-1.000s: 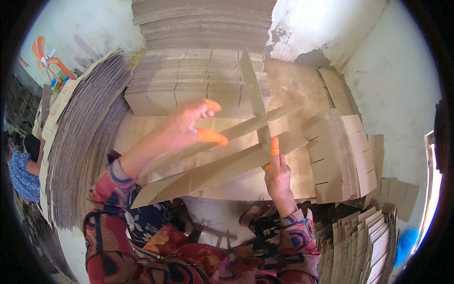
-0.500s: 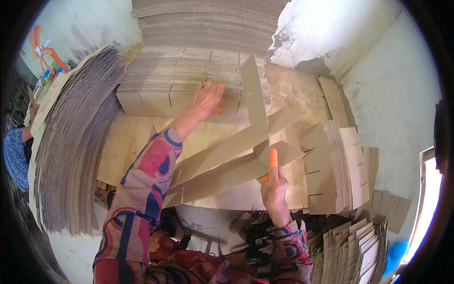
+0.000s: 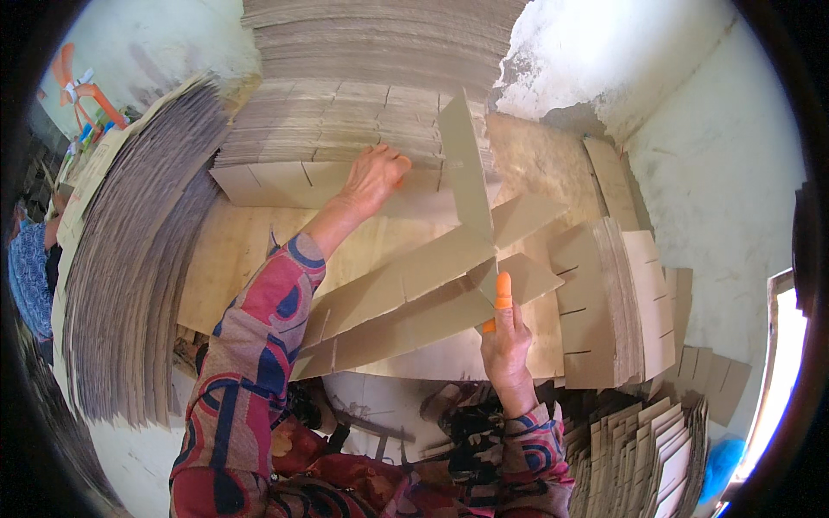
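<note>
My left hand is closed over the top edge of a slotted cardboard strip at the front of a long stack of such strips. My right hand, wearing orange finger covers, grips a partly interlocked cardboard divider near its crossing joint. Two long strips of the divider reach down to the left, toward my left forearm. A crosspiece rises upright beside the stack, and short ends stick out to the right.
A tall stack of cardboard sheets stands at the left. Slotted pieces lean together at the right of the wooden tabletop. More cardboard pieces stand below at the right. An orange fan and another person's blue sleeve show far left.
My left hand has curled further over the front strip, hiding its orange thumb cover. The divider and my right hand have shifted slightly to the right.
</note>
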`<action>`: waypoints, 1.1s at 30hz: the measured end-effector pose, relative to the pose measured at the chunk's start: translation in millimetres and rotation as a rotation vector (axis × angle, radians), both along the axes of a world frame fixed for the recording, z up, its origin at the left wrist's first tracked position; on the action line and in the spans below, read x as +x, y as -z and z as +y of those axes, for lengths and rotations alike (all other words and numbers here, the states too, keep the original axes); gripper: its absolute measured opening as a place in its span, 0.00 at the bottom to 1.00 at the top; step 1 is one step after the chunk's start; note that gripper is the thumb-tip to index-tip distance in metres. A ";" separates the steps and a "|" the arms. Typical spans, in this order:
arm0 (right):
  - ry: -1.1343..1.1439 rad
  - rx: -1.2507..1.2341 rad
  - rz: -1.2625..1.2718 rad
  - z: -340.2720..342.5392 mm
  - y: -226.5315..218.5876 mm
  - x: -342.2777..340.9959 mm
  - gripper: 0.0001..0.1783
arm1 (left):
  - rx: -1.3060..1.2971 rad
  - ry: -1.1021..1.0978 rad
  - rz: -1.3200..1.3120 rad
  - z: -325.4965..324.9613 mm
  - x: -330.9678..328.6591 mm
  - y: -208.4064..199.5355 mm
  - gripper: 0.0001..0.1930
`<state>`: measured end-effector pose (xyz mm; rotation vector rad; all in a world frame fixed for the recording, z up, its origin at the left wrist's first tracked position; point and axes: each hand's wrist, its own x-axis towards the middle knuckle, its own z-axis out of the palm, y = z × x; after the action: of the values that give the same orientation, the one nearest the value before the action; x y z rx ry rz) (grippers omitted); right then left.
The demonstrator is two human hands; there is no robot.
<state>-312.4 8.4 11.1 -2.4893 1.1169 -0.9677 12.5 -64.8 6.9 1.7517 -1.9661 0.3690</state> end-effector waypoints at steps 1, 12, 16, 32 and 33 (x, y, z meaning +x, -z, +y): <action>0.006 0.006 0.018 1.5 -1.3 -0.5 0.38 | -0.016 0.000 0.023 1.3 -0.7 -3.0 0.05; -0.090 -0.056 0.012 7.3 -7.4 -15.6 0.40 | -0.074 0.043 0.021 3.0 -18.9 -17.8 0.05; -0.073 -0.086 0.035 11.4 -9.3 -19.0 0.41 | -0.062 0.072 0.054 5.4 -23.5 -19.8 0.05; -0.077 0.061 0.066 12.2 -7.0 -25.1 0.42 | -0.156 0.320 0.224 27.7 -48.0 -48.7 0.08; -0.075 0.065 0.070 12.8 -7.5 -25.0 0.42 | -0.155 0.333 0.244 31.3 -51.0 -51.9 0.08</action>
<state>-337.3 21.2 18.6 -2.5105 1.0496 -0.8170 -38.5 -33.5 58.8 1.2788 -1.9486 0.1770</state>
